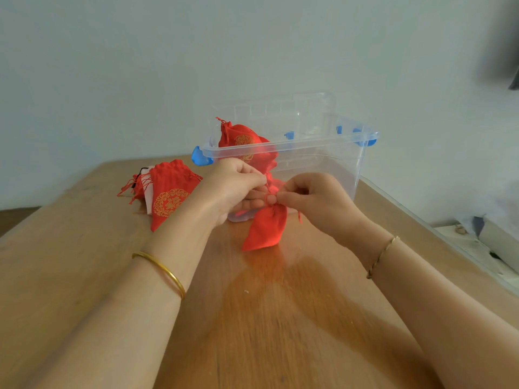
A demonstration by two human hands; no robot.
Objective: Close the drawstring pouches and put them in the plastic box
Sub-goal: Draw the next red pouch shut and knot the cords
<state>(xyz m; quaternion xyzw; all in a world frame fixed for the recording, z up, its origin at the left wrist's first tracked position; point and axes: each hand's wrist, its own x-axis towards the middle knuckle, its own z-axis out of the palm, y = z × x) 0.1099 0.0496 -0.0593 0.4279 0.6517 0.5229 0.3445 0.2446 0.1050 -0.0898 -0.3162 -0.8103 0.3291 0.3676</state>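
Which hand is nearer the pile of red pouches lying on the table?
Left. The left hand is just right of the pile, its wrist beside it; the right hand is farther right, beyond the held pouch that both hands pinch.

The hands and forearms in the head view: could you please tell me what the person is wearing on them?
No sleeves or gloves show; both forearms are uncovered. Behind the left hand a plain, smooth gold bangle circles the wrist. Behind the right hand is a thinner, twisted gold-coloured bracelet.
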